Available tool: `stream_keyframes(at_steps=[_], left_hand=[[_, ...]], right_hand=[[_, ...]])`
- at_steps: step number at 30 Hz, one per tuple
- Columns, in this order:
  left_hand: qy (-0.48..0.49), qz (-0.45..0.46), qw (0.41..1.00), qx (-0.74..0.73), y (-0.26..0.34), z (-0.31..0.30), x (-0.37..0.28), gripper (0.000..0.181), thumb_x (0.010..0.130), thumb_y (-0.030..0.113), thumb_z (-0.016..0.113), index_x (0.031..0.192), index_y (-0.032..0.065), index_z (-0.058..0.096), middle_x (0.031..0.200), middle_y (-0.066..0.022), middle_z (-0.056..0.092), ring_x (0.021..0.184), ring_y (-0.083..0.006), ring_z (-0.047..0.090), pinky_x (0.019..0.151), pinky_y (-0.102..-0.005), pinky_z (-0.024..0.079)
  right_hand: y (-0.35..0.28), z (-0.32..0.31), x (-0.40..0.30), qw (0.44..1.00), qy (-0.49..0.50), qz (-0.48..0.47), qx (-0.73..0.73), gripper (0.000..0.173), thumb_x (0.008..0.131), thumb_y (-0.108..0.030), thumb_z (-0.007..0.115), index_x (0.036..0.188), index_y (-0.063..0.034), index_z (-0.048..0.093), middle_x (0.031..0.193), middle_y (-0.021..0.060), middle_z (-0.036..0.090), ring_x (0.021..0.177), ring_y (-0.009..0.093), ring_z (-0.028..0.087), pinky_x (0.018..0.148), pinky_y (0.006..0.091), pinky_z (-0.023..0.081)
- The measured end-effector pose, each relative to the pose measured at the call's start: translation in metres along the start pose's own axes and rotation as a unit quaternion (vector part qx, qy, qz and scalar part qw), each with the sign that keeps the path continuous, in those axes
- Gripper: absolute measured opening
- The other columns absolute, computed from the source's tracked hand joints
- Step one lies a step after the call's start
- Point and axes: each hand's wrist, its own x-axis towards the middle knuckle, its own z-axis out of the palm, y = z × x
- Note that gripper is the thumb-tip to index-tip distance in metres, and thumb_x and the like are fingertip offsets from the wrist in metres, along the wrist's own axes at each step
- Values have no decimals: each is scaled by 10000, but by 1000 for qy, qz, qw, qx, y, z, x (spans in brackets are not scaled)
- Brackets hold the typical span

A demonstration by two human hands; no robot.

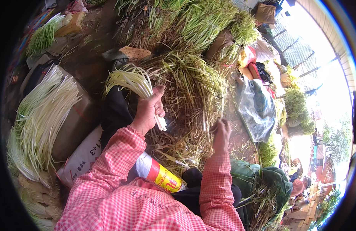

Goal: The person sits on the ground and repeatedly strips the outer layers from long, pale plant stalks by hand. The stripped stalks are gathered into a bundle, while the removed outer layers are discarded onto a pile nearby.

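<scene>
A bunch of long pale stalks point(140, 82), which look like blanched garlic chives, is clasped in my left hand point(150, 111). Their white cut ends point down and their yellow-green tips droop to the left. My right hand point(221, 134) is blurred by motion, its fingers pinched together on what looks like a thin pale stalk. Between and beyond both hands lies a heap of uncleaned stalks point(189, 86), brown and straw-like at the base. To my left, cleaned stalks point(47, 115) are laid out in a thick white and green pile.
Larger heaps of green stalks point(206, 26) lie farther off. A clear plastic sheet point(257, 106) and a green sack point(244, 176) are to the right. A printed white sack point(82, 161) is by my left arm. People point(299, 187) sit at the far right.
</scene>
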Motion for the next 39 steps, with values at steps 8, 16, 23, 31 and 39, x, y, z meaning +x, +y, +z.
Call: stream_keyframes(at_steps=[8,16,23,31,39], left_hand=[[-5,-45,999,26,-29,-7,-12,206,822,170,709,923,60,567,547,28,448,388,-66,381,376,-245,332],[22,-125,977,171,-76,-38,-18,194,798,187,731,859,31,634,792,-79,645,410,-67,449,353,-241,371],[-23,-217,968,121,-70,-31,-27,167,826,150,699,930,57,607,728,-9,594,443,-62,448,414,-257,396],[-82,-132,968,198,-68,-34,-32,136,805,89,685,915,43,620,734,-4,613,492,-60,498,457,-230,456],[-66,-95,965,236,-66,-28,-32,143,795,69,682,905,11,612,717,-56,636,474,-62,510,421,-212,430]], right_hand=[[10,55,-110,981,-106,78,143,176,951,-194,530,1023,-45,591,574,-33,446,456,63,388,419,218,296],[63,59,-138,985,-140,42,89,220,903,-92,604,1110,-20,590,789,-10,605,658,58,532,602,206,440],[59,55,-118,954,-284,99,14,350,934,-222,566,1202,1,537,993,36,621,845,90,577,759,246,466],[37,88,-84,961,-101,141,214,165,906,-224,614,920,-60,624,748,-10,617,611,55,537,540,198,428],[101,48,-99,824,-114,58,-551,236,888,-249,600,937,-25,656,804,136,666,726,256,638,665,391,505]])
